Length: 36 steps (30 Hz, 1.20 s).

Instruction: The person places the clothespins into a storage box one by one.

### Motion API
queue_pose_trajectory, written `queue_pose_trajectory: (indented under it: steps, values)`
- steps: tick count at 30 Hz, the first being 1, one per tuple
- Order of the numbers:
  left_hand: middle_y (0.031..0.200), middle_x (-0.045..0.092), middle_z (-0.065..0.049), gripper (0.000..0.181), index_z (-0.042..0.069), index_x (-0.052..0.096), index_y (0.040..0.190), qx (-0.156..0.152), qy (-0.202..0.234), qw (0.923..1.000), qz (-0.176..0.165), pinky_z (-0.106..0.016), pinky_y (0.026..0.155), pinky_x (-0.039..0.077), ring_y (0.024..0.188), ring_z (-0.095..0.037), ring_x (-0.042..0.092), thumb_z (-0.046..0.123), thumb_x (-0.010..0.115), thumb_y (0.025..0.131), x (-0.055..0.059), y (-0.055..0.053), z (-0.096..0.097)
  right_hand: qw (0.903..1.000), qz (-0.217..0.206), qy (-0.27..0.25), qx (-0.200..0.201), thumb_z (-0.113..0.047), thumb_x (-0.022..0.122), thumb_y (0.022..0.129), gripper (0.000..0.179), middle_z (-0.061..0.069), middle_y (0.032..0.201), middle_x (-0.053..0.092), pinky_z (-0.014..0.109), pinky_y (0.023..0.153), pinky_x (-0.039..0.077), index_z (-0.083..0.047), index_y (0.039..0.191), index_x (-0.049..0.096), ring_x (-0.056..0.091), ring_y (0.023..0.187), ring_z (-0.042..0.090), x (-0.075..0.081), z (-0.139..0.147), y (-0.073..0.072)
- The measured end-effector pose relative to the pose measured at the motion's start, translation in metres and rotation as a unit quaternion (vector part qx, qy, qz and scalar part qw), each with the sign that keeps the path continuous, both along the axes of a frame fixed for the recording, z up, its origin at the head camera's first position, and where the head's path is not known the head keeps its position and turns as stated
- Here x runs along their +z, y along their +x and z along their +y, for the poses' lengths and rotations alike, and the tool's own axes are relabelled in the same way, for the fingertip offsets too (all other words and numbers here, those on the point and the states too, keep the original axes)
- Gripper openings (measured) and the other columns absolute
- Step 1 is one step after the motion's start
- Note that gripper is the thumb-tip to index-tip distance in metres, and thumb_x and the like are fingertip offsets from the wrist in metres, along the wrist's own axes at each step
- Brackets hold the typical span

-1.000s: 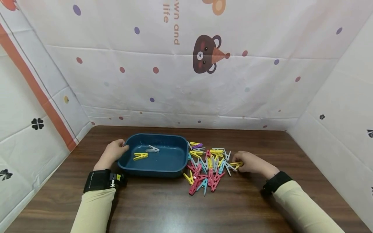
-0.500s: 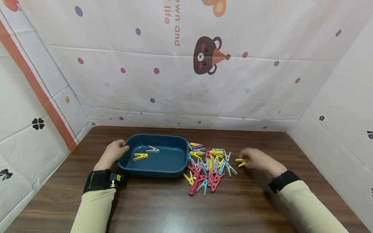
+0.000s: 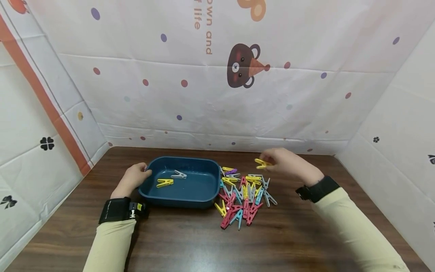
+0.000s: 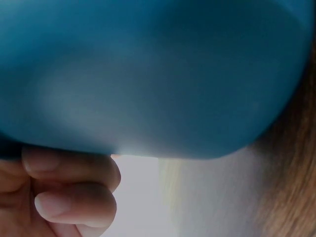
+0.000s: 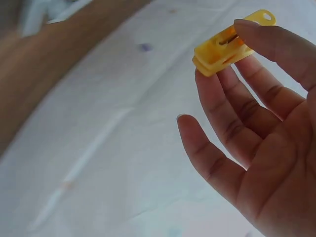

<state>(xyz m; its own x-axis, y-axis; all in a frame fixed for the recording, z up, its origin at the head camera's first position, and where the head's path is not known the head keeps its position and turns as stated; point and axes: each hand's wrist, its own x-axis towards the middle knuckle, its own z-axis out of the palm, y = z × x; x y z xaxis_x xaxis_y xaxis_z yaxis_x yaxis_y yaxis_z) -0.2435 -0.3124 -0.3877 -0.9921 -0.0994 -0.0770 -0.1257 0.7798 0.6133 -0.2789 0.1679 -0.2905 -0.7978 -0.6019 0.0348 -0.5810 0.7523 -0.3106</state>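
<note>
A yellow clothespin (image 5: pixel 222 47) is pinched between the thumb and fingers of my right hand (image 3: pixel 284 163), held up above the table behind the pile. At the left end of a blue plastic basin (image 3: pixel 183 197), my left hand (image 3: pixel 131 180) grips the rim; in the left wrist view its curled fingers (image 4: pixel 74 202) lie against the basin wall. Inside the basin are a yellow clothespin (image 3: pixel 165 183) and a grey clothespin (image 3: pixel 178 174). Just right of the basin lies a pile of clothespins (image 3: pixel 246 204) in pink, yellow, blue, grey and purple.
The wooden table (image 3: pixel 190 241) carries the basin and the pile. Behind it hangs a white printed sheet (image 3: pixel 204 102), with more white sheeting along the left and right sides.
My right hand has lifted the yellow clothespin from the pile's right edge, first drawing right, then moving up and left. The left hand and basin have stayed in place.
</note>
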Motion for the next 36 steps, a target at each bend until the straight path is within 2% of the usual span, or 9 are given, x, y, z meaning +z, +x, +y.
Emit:
queue_pose_trajectory:
  steps: [8,14,18,21,24,26,29,31,36]
  values:
    - [0.07,0.039,-0.002,0.023,0.007,0.045,0.081,-0.003,0.008,1.0,-0.004,-0.03,0.062,0.038,0.067,-0.018,0.046,0.016,0.052,0.101,0.0,0.0,0.0,0.9962,0.027,0.017,0.081,-0.008,0.071,0.092,0.017,0.011,0.096,0.071,0.039,0.081,0.056,-0.003,0.108,0.069,0.064,0.086,0.022,0.052,-0.085,-0.011]
    - [0.069,0.037,-0.001,0.027,0.009,0.042,0.078,-0.009,0.0,0.9999,0.01,-0.031,0.062,0.036,0.066,-0.018,0.044,0.017,0.053,0.101,-0.001,0.0,0.002,0.9924,0.04,0.051,0.104,-0.013,0.073,0.092,0.016,0.011,0.099,0.073,0.036,0.085,0.054,-0.005,0.106,0.071,0.064,0.09,0.024,0.069,-0.153,-0.023]
    - [0.067,0.036,-0.001,0.028,0.009,0.04,0.077,-0.01,-0.003,0.9998,0.018,-0.031,0.061,0.034,0.063,-0.018,0.042,0.015,0.052,0.101,-0.002,0.0,0.001,0.9898,0.028,0.084,0.112,-0.014,0.074,0.092,0.02,0.011,0.104,0.073,0.033,0.087,0.054,-0.005,0.109,0.072,0.063,0.091,0.022,0.063,-0.194,-0.028]
    - [0.067,0.036,-0.001,0.028,0.009,0.04,0.076,-0.011,-0.004,0.9997,0.02,-0.03,0.061,0.034,0.063,-0.017,0.042,0.015,0.053,0.101,-0.002,0.001,0.002,0.9888,0.009,0.099,0.111,-0.014,0.075,0.092,0.018,0.01,0.103,0.072,0.029,0.082,0.053,-0.005,0.108,0.074,0.061,0.086,0.019,0.054,-0.221,-0.03]
    - [0.067,0.036,-0.001,0.028,0.009,0.041,0.076,-0.009,-0.002,0.9998,0.019,-0.031,0.061,0.035,0.063,-0.017,0.043,0.015,0.053,0.1,-0.002,0.002,0.003,0.9867,-0.006,0.118,0.112,-0.013,0.075,0.092,0.009,0.003,0.082,0.061,0.024,0.07,0.045,-0.009,0.087,0.07,0.051,0.073,0.015,0.043,-0.244,-0.032]
    - [0.067,0.036,-0.001,0.028,0.009,0.041,0.076,-0.007,-0.003,0.9998,0.02,-0.031,0.061,0.035,0.063,-0.017,0.043,0.015,0.053,0.1,-0.002,0.002,0.003,0.9853,-0.016,0.13,0.109,-0.013,0.076,0.091,0.025,-0.001,0.072,0.048,0.023,0.065,0.037,-0.012,0.072,0.06,0.042,0.066,0.013,0.036,-0.257,-0.034]
    - [0.068,0.036,-0.001,0.028,0.009,0.041,0.076,-0.005,-0.005,0.9997,0.022,-0.031,0.061,0.035,0.064,-0.018,0.043,0.015,0.053,0.1,-0.001,0.002,0.003,0.9826,-0.016,0.155,0.102,-0.012,0.076,0.091,0.038,-0.002,0.068,0.039,0.023,0.062,0.034,-0.015,0.066,0.047,0.039,0.064,0.012,0.023,-0.272,-0.035]
    - [0.068,0.036,-0.001,0.028,0.009,0.041,0.076,-0.004,-0.007,0.9997,0.023,-0.03,0.061,0.035,0.064,-0.018,0.043,0.015,0.053,0.1,-0.001,0.001,0.003,0.9807,-0.01,0.173,0.092,-0.011,0.075,0.091,0.033,-0.002,0.071,0.044,0.023,0.063,0.037,-0.014,0.069,0.051,0.041,0.066,0.012,0.013,-0.278,-0.033]
    - [0.068,0.037,-0.002,0.028,0.009,0.041,0.076,-0.003,-0.008,0.9998,0.018,-0.03,0.061,0.035,0.065,-0.018,0.044,0.015,0.053,0.101,-0.001,0.001,0.003,0.9758,0.003,0.205,0.076,-0.008,0.074,0.091,0.005,0.0,0.092,0.066,0.025,0.067,0.044,-0.01,0.095,0.07,0.048,0.075,0.013,-0.009,-0.286,-0.027]
